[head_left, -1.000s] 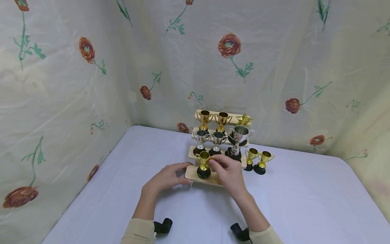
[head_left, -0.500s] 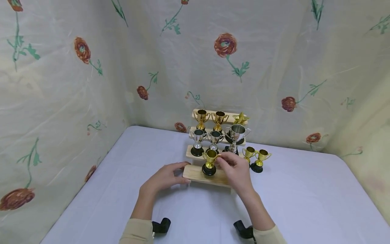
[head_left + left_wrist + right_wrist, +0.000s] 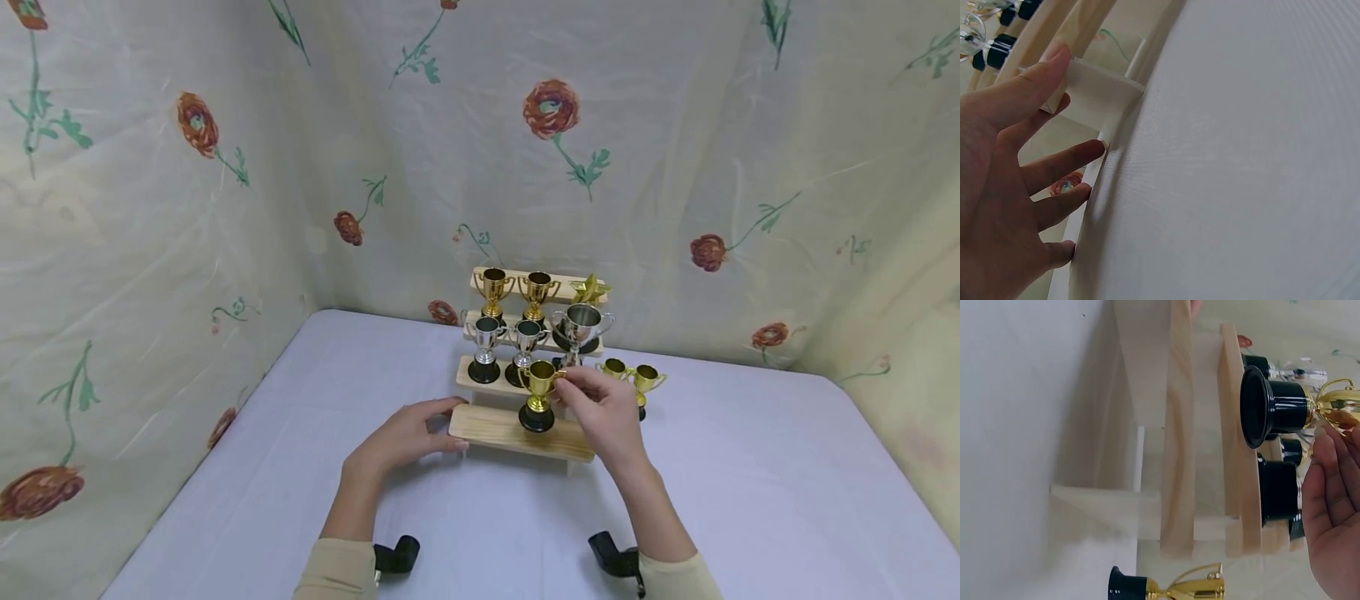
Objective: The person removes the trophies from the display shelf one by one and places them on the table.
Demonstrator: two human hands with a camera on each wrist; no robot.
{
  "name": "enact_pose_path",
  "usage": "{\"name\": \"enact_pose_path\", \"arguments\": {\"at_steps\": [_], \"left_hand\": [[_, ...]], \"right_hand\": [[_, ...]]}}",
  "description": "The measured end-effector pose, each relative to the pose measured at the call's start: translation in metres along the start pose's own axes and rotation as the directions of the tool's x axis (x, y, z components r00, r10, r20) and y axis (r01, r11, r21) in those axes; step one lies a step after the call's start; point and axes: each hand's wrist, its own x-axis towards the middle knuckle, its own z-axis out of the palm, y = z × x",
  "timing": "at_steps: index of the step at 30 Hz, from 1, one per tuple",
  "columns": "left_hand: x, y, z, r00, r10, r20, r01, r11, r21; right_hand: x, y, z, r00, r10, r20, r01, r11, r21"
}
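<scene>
My right hand (image 3: 603, 412) pinches a small gold trophy cup (image 3: 539, 379) by its handle side, upright over the lowest step. In the right wrist view, the cup's black base (image 3: 1288, 406) hangs apart from that step's board (image 3: 1179, 437). My left hand (image 3: 405, 433) grips the left end of the wooden stepped stand (image 3: 483, 425), thumb on top and index finger beneath; its other fingers are spread in the left wrist view. Higher steps carry two gold cups (image 3: 492, 287), two small silver cups (image 3: 486, 333), a larger silver cup (image 3: 582, 323) and a gold star trophy (image 3: 590, 289).
Two more gold cups (image 3: 647, 381) stand on the white-covered table right of the stand, partly hidden by my right hand. A flowered curtain (image 3: 420, 150) rises behind the table. Black wrist-camera pieces (image 3: 405, 554) jut inward from both sleeves.
My right hand has carried the gold cup rightward along above the lowest step. My left hand keeps its grip on the stand's left end. The head view has shifted slightly.
</scene>
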Motion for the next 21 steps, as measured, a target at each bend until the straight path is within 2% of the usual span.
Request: {"name": "enact_pose_path", "arguments": {"at_steps": [10, 21], "left_hand": [[0.0, 0.0, 0.0, 1.0, 0.021, -0.003, -0.021, 1.0, 0.001], [0.0, -0.002, 0.001, 0.999, 0.038, -0.004, -0.038, 0.999, -0.009]], "right_hand": [[0.005, 0.006, -0.021, 0.999, -0.038, -0.008, 0.038, 0.999, 0.021], [0.008, 0.011, -0.037, 0.998, -0.053, -0.039, 0.052, 0.998, -0.031]]}}
